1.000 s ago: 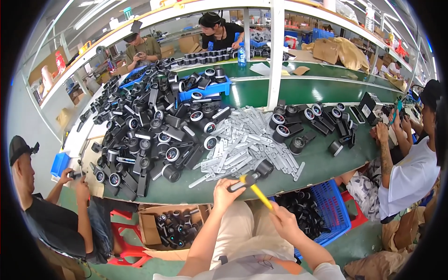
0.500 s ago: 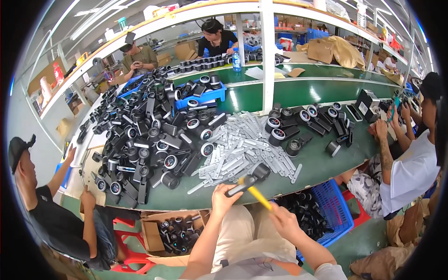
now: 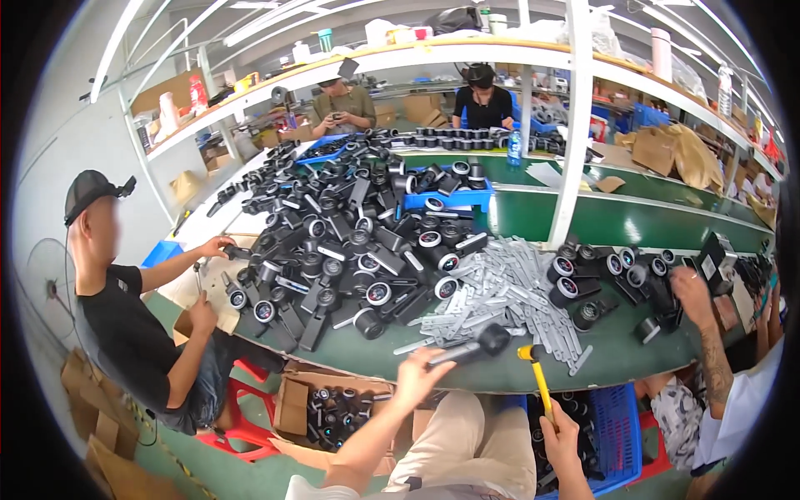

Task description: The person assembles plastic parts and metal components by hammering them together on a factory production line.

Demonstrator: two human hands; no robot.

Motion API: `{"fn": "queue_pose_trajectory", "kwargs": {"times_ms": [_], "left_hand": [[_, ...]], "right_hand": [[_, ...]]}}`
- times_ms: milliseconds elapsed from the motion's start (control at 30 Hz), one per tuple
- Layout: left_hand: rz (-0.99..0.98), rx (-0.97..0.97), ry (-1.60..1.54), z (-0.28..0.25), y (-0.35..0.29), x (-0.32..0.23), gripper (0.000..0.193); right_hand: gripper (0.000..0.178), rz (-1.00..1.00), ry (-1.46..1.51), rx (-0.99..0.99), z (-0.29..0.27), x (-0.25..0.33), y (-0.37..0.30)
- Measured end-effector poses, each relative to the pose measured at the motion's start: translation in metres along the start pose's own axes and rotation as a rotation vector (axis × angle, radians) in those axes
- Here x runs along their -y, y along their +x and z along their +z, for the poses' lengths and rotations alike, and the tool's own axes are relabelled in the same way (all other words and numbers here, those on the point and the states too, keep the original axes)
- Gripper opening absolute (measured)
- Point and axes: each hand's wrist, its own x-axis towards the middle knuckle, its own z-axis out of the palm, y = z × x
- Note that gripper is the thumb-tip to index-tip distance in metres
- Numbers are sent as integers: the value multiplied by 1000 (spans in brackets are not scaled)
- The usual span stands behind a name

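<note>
My left hand (image 3: 417, 379) grips the handle end of a black device with a round head (image 3: 493, 340), held over the table's front edge. A light grey strip lies along its handle, smeared a little by motion. In my right hand (image 3: 563, 429) is a hammer (image 3: 540, 379) with a yellow handle, standing upright, its head to the right of the device and apart from it. Just beyond both hands lies a heap of flat grey strips (image 3: 508, 292). A large pile of similar black devices (image 3: 358, 242) covers the table to the left.
A blue bin (image 3: 450, 198) stands in the pile. Below the table edge are a cardboard box (image 3: 292, 404) and a blue crate (image 3: 625, 442) with devices. Co-workers sit at left, right and across; one person's hand (image 3: 692, 292) reaches over devices at right. A white post (image 3: 573, 125) rises behind.
My view has swung left. The hammer has come away from the device and now stands upright at its right. The left co-worker's hand has reached a device; the right co-worker's hand has moved over others.
</note>
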Motion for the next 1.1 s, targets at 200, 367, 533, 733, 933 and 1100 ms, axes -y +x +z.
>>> {"fn": "queue_pose_trajectory", "kwargs": {"times_ms": [200, 367, 533, 733, 933, 1100], "left_hand": [[55, -531, 223, -129, 122, 15, 32], [62, -538, 338, -187, 206, 75, 65], [146, -7, 292, -51, 138, -3, 21], [360, 420, 18, 133, 88, -57, 22], [646, 418, 126, 271, 111, -143, 37], [883, 440, 519, 363, 140, -160, 54]], "right_hand": [[38, 85, 83, -10, -5, -1, -10], [41, 80, 97, -7, 1, -29, -22], [41, 137, 131, -99, 4, -48, -40], [42, 166, 140, -171, -11, -64, -53], [42, 368, 293, -267, -40, -45, -58], [40, 377, 365, -366, -54, -58, -69]]}}
